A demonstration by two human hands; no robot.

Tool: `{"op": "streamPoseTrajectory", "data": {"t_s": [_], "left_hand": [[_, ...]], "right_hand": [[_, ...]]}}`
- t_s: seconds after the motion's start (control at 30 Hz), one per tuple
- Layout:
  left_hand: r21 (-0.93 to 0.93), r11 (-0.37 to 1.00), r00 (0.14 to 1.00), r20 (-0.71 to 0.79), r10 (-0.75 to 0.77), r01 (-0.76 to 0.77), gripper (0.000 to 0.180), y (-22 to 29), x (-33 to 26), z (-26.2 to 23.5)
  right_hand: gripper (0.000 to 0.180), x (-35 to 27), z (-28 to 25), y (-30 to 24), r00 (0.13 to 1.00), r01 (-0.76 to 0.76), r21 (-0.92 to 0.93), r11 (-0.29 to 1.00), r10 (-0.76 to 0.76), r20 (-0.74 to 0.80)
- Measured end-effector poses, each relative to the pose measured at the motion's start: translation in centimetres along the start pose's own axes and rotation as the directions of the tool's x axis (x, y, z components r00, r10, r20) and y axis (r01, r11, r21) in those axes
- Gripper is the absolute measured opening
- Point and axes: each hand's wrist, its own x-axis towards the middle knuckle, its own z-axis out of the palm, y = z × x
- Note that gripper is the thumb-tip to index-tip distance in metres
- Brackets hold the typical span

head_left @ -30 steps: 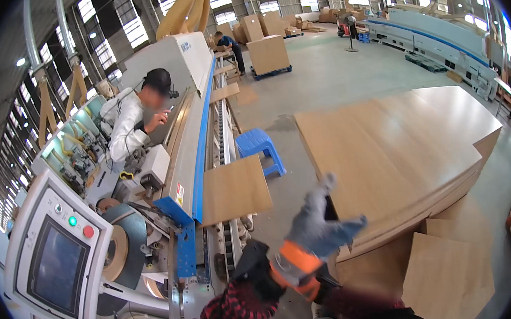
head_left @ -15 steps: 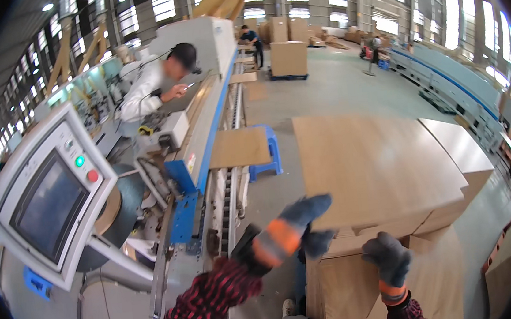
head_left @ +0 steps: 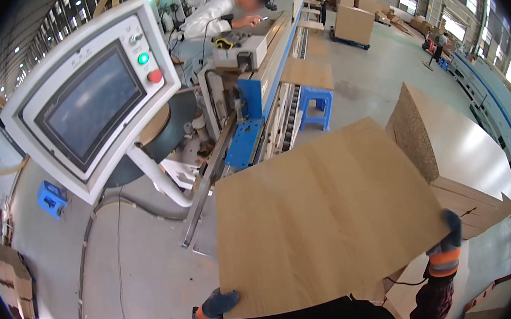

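Observation:
A broad wood-grain board [head_left: 322, 214] is held up in front of me, tilted, by both gloved hands. My left hand [head_left: 221, 304] closes on its near left corner, the thumb side on top and some fingers below the edge. At the right edge my right hand [head_left: 448, 234] grips the board, with its fingers partly hidden. Both gloves are grey-blue with orange and silver cuffs. Just beyond the board's right edge stands a stack of boards [head_left: 466, 145]. Past its far left corner lies the end of the machine's blue metal bed [head_left: 246, 143].
A control panel [head_left: 93, 104] on a bent arm stands at left, its green light lit. A person in white [head_left: 210, 13] leans over the machine. Another board [head_left: 307, 73] lies by a blue stool [head_left: 317, 105]. Cables [head_left: 117, 253] cross the floor at left.
Both hands now hold a board lifted off the stack; before, they were empty above it. My view has turned left, so the control panel appears larger and the stack farther right.

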Motion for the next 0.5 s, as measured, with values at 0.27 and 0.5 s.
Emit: {"op": "streamPoseTrajectory", "data": {"t_s": [0.27, 0.5], "left_hand": [[0.133, 0.991, 0.989, -0.151, 0.001, 0.02, 0.052, -2.1, 1.1, -9.0], [0.913, 0.394, 0.069, -0.402, 0.913, 0.11, 0.053, 2.7, 9.5, -8.3]], "right_hand": [[0.033, -2.9, -0.1, 10.5, 0.8, -0.577, 0.223, 0.786, 0.599, -0.038], [0.033, -6.1, 3.1, 23.4, 0.69, -0.666, 0.179, 0.724, 0.69, -0.218]]}}
